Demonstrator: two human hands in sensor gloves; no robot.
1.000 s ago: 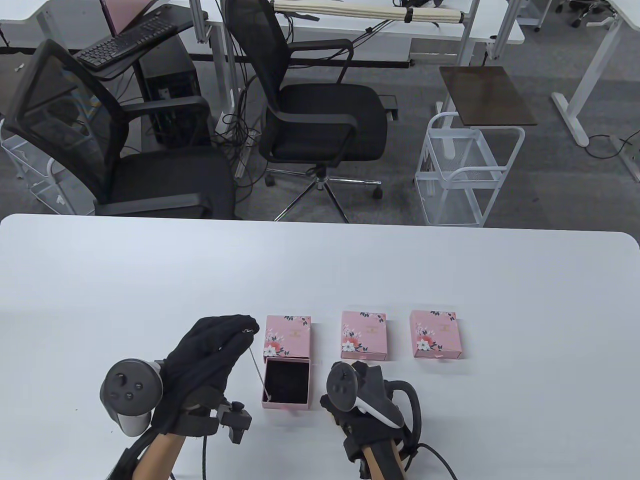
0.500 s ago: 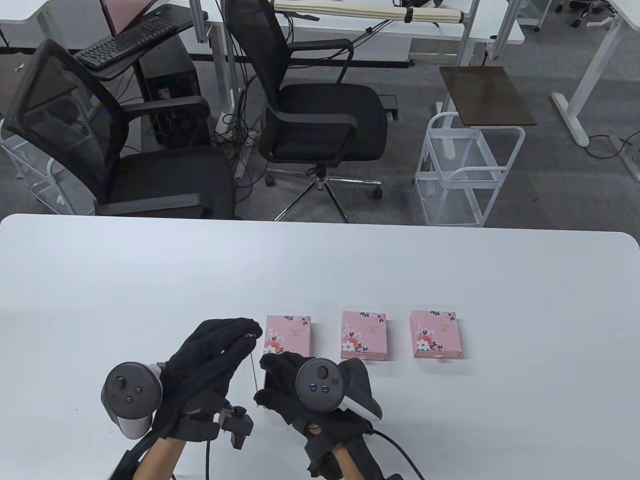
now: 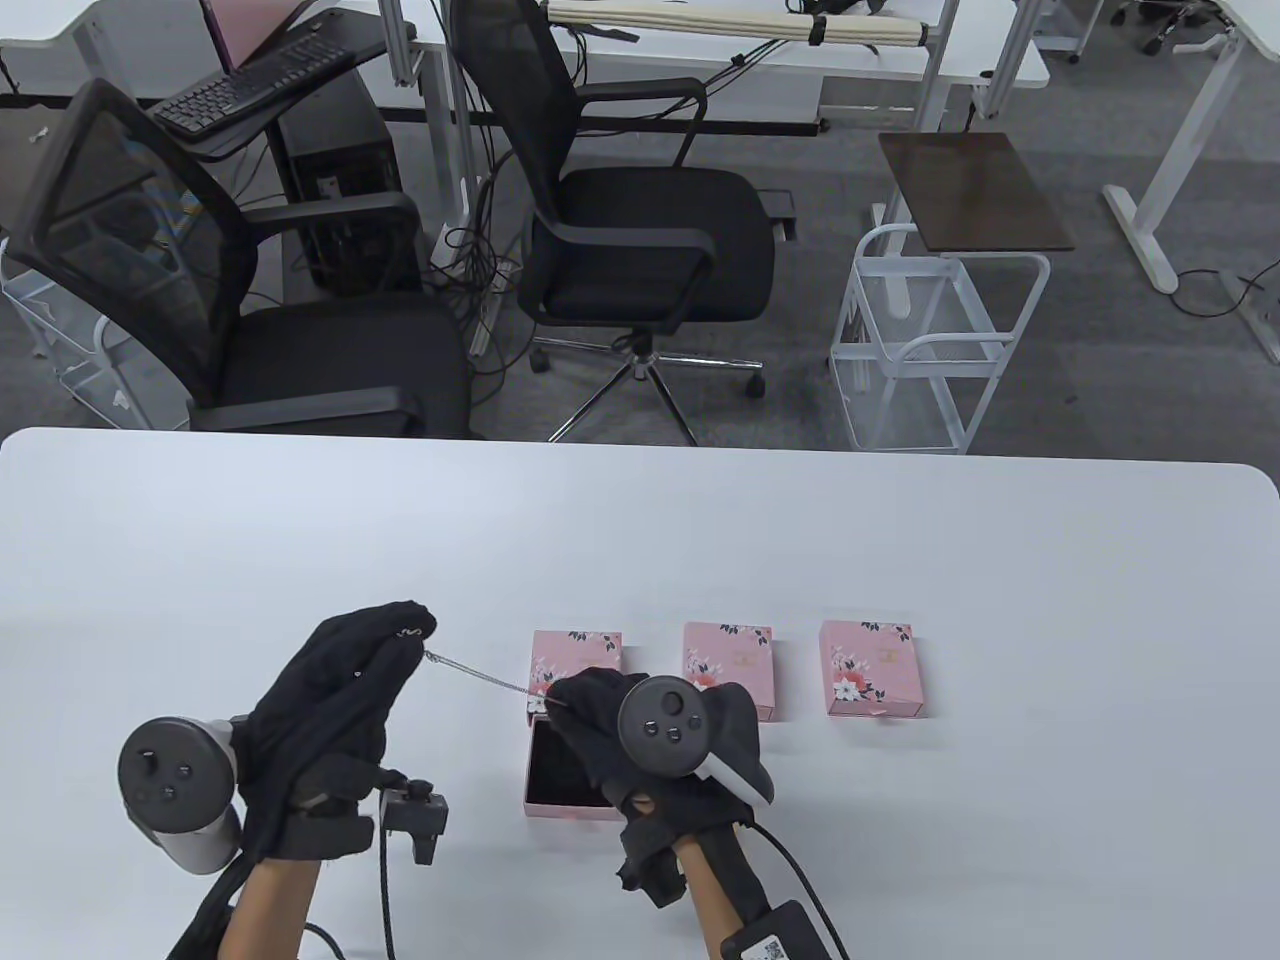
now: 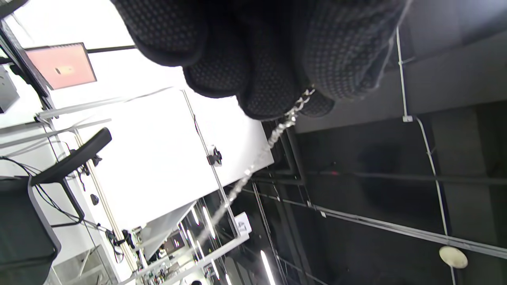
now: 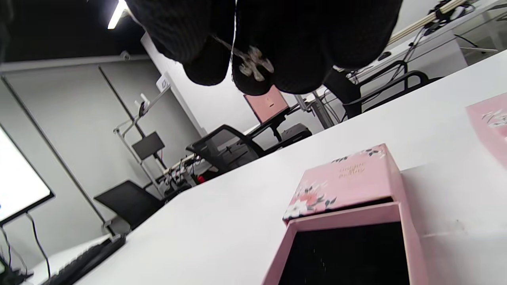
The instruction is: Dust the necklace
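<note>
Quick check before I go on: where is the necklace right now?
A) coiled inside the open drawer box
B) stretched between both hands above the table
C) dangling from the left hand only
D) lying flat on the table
B: the necklace runs from the left hand, whose fingertips pinch one end, to the right hand, which holds the pendant end above the open drawer box.

Left hand [image 3: 340, 690], right hand [image 3: 610, 725] hold necklace [image 3: 480, 678] taut above open box [image 3: 565, 770].
</note>
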